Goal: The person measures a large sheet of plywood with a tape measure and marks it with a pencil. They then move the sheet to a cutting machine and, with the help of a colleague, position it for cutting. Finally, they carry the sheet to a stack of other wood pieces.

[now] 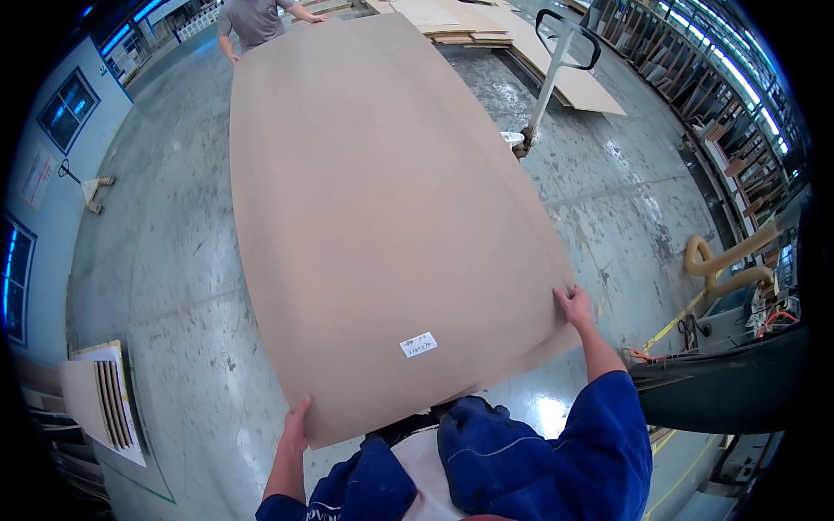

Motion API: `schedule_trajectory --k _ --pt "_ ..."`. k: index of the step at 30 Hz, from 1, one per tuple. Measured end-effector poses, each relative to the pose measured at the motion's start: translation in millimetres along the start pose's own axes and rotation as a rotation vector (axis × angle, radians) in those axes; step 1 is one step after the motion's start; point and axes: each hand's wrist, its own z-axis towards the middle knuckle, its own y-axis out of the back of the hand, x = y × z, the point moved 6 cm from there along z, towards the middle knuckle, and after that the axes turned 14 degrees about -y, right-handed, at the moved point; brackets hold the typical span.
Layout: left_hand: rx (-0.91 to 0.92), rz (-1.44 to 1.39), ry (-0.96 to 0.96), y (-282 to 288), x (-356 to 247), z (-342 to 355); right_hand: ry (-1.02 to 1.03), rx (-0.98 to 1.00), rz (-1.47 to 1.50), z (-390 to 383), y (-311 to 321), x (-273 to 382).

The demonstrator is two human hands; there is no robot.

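Note:
A large flat brown board (373,191) stretches from my body to the far end of the view. A small white label (419,345) with handwriting lies on its near part. At the near left corner my left hand (296,425) grips the edge, thumb on top and fingers hidden beneath. My right hand (574,308) holds the right edge the same way, its thumb over the surface. Across from me, a co-worker in a grey shirt (252,22) has both hands on the far end of the board.
A pallet jack (552,78) stands right of the board beside stacked sheets (460,22). Another hand truck (89,191) is by the left wall. Panels (104,399) stand at lower left. Racks (747,165) line the right, near a bent tan hose (725,260) and dark machine (708,391).

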Motion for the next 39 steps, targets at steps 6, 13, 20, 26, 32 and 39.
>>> schedule_trajectory --k 6,13,20,26,32,39 --pt "-0.039 0.054 0.033 -21 3 0 -0.101 0.228 0.077 31 14 -2" --pt "-0.006 0.049 -0.066 -19 11 9 -0.035 0.332 0.19 53 -13 -20" --pt "0.032 0.078 -0.032 -58 -8 0 -0.252 0.364 0.139 38 12 -61" --pt "0.057 0.154 -0.143 -73 -7 1 -0.302 0.437 0.257 29 21 -78" --pt "-0.08 0.536 -0.379 -66 -26 -4 -0.237 0.412 0.331 14 9 -98" --pt "-0.187 0.704 -0.524 -53 -12 -49 -0.273 0.238 0.137 3 8 -112"
